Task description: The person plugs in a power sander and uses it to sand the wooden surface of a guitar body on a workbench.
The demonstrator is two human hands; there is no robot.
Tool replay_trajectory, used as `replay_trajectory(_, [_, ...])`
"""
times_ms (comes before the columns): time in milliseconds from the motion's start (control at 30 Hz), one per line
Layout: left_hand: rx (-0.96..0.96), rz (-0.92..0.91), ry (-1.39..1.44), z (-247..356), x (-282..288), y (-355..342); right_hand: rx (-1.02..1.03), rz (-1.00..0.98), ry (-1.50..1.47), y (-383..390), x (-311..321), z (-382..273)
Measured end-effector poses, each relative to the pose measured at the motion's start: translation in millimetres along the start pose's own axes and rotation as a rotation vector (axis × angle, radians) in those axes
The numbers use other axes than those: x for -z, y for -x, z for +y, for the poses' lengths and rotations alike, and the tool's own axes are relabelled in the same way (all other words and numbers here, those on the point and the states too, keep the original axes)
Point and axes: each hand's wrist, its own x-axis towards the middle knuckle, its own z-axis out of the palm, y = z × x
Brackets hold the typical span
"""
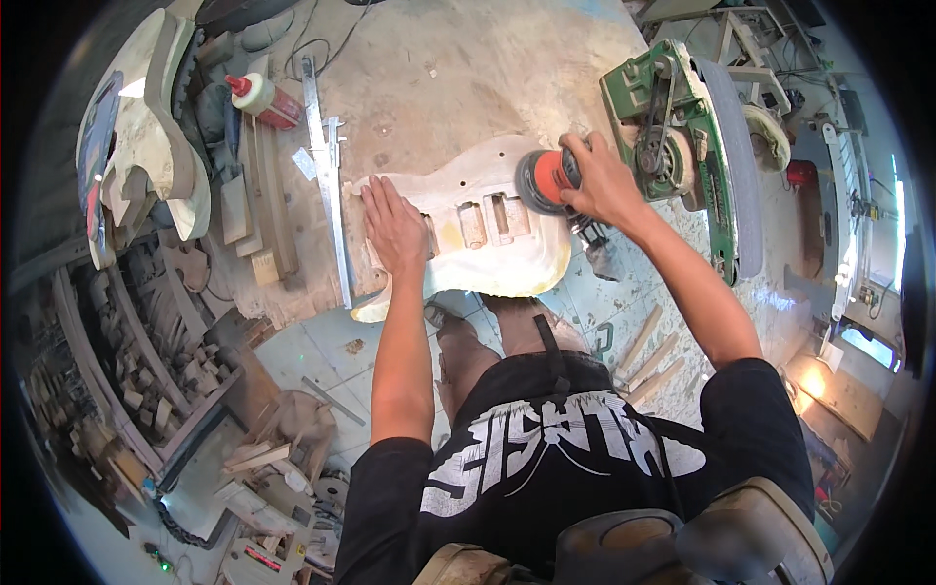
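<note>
A pale wooden electric guitar body (487,263) lies flat at the near edge of the workbench (429,107), with routed cavities and small holes in its face. My left hand (395,224) presses flat on its left part, fingers stretched out. At the body's right end, my right hand (604,183) is wrapped round a red and black orbital sander (549,182). The sander's round pad rests over the body's upper right edge. A dark dust canister (602,255) hangs beside the sander, below my right hand.
Left of the body lie a metal ruler (327,180), a caliper (334,146), wood strips (270,195) and a glue bottle (265,100). More guitar bodies (161,117) stand at the far left. A green belt sander (673,136) stands close on the right. Wood scraps (648,361) lie on the floor.
</note>
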Motion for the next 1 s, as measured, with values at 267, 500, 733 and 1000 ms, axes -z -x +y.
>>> replay_trajectory(267, [-0.022,0.004,0.015,-1.5,2.3,-2.2,-0.065,0.054,-0.021,-58.2,10.2,13.9])
replay_trajectory(500, [-0.015,-0.007,-0.006,-1.4,3.2,-2.5,0.072,0.000,0.043,-54.9,8.9,-37.0])
replay_trajectory(733, [-0.025,0.000,0.001,-0.1,4.8,-2.3,-0.015,0.000,0.032,-71.8,8.9,1.8])
replay_trajectory(1000, [-0.025,-0.005,-0.003,-0.9,4.7,-2.3,-0.006,0.020,-0.022,-47.8,6.5,-22.8])
